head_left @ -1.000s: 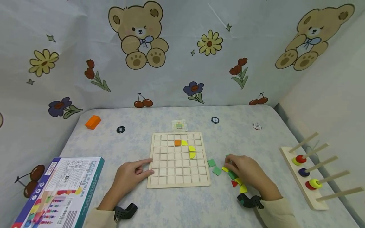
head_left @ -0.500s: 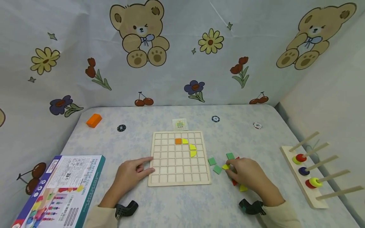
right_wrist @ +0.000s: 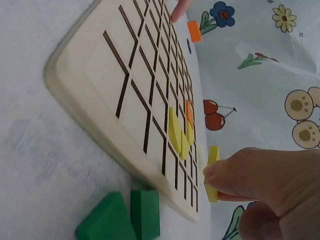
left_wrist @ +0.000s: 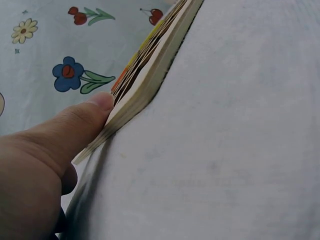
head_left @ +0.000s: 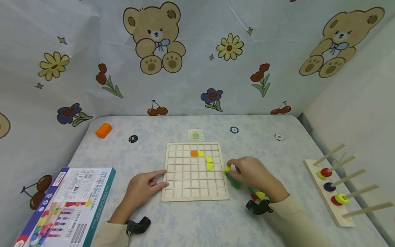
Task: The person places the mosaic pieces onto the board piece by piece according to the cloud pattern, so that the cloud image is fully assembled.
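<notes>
A wooden grid board (head_left: 185, 185) lies in the middle of the table, with an orange square (head_left: 193, 153) and several yellow quarter-round pieces (head_left: 210, 167) in its cells. Thumb and index finger of my left hand (head_left: 142, 187) touch its left edge, spread apart; the left wrist view shows the thumb against the rim. Between thumb and fingers my right hand (head_left: 251, 173) pinches a yellow tile (right_wrist: 212, 175), just off the board's right edge. Below that hand are green tiles (right_wrist: 145, 214). Red and yellow pieces (head_left: 260, 195) lie partly hidden under the right wrist.
A patterned card (head_left: 195, 135) lies behind the board. Poker chips (head_left: 133, 139) and an orange block (head_left: 103, 130) are farther back. At left lies a flat box (head_left: 75, 195); at right, a wooden peg rack (head_left: 327, 195) with coloured beads.
My right hand has picked a yellow tile from the loose pieces and carried it left toward the board. The left hand stays at the board's edge.
</notes>
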`<state>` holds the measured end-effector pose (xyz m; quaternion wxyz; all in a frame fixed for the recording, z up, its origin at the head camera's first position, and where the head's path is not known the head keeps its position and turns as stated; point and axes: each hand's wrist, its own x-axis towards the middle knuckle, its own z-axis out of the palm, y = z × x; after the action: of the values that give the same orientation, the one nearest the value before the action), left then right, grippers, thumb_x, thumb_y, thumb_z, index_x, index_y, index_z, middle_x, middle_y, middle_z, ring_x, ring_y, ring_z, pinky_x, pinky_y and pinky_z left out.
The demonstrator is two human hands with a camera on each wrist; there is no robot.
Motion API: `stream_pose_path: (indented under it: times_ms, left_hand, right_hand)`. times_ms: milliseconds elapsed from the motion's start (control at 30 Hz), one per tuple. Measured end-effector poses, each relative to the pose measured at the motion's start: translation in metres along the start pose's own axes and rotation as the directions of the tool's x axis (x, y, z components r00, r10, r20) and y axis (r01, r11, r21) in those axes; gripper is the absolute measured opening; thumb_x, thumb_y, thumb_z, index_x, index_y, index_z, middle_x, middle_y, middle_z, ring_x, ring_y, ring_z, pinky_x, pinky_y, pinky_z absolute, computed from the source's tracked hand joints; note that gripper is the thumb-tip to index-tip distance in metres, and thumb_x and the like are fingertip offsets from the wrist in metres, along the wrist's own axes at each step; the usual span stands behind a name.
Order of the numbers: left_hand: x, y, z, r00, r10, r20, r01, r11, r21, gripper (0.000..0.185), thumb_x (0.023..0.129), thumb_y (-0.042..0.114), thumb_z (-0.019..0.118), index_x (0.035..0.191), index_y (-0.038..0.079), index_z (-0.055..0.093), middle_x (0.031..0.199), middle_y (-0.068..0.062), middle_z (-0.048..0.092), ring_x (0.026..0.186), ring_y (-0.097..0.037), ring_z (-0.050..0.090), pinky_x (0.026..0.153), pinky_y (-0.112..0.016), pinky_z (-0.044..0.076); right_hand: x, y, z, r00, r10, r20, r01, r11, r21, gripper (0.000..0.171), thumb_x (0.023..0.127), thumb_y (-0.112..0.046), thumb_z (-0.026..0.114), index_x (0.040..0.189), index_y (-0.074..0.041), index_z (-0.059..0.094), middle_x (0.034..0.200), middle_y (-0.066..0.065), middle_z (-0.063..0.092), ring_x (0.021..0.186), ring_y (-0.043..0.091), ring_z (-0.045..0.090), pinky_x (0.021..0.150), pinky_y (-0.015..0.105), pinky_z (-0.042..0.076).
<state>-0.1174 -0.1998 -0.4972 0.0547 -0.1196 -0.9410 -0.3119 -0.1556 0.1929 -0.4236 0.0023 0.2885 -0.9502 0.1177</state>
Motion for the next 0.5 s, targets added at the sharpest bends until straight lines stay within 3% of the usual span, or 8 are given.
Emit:
stream_pose_path:
  times_ms: [500]
  left_hand:
    - [0.0, 0.003, 0.0, 1.0, -0.02, 0.011, 0.02, 1.0, 0.01, 0.043, 0.085, 0.053, 0.08, 0.122, 0.033, 0.075, 0.055, 0.016, 0.036, 0.049, -0.003, 0.03, 0.053, -0.025, 0.029]
  right_hand:
    - [0.099, -0.039, 0.024, 0.994, -0.093, 0.058, 0.086, 0.99, 0.114, 0.026, 0.096, -0.031, 0.074, 0.116, -0.016, 0.076, 0.064, -0.013, 0.056, 0.054, 0.006, 0.048, 0.056, 0.027, 0.041]
